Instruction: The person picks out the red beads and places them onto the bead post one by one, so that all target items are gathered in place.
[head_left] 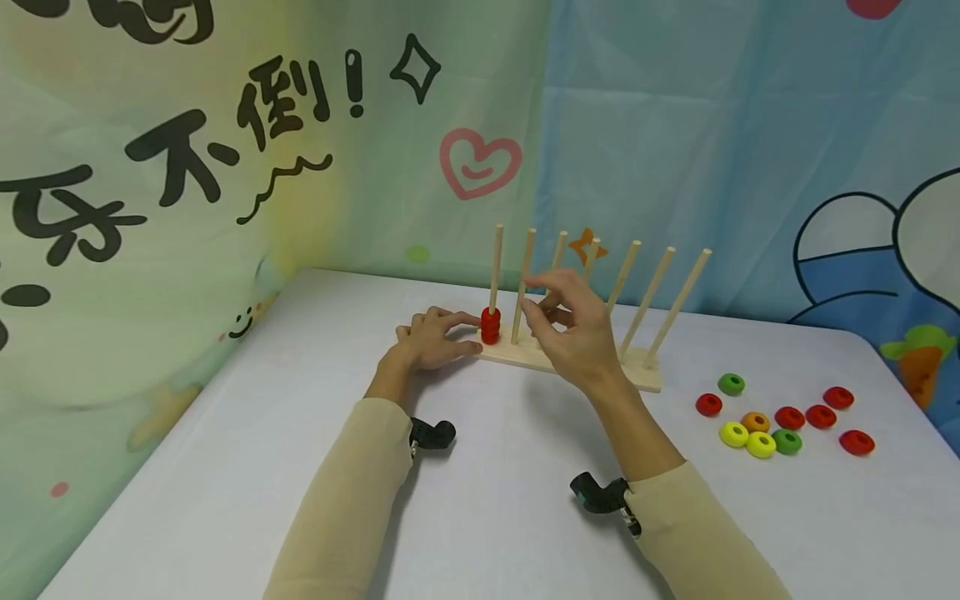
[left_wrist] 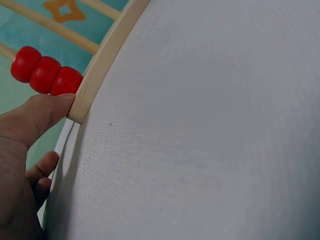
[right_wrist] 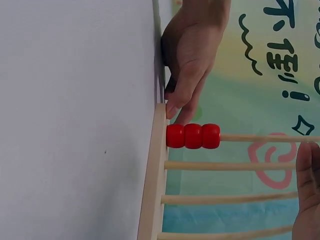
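A wooden peg stand (head_left: 517,357) carries several upright pegs on a long flat base. Three red beads (head_left: 491,326) are stacked at the bottom of its leftmost peg. My left hand (head_left: 431,340) grips the base's left end between thumb and index finger, as the right wrist view also shows. In the left wrist view the thumb (left_wrist: 45,112) lies against the base beside the lowest bead. My right hand (head_left: 573,329) is raised in front of the middle pegs. Its thumb and index finger are apart near the second peg, and no bead shows between them.
Loose beads lie on the white table right of the stand: several red beads (head_left: 821,417), two green beads (head_left: 731,384), two yellow beads (head_left: 761,446) and one orange bead (head_left: 755,422). A printed cloth (head_left: 637,125) hangs behind the table.
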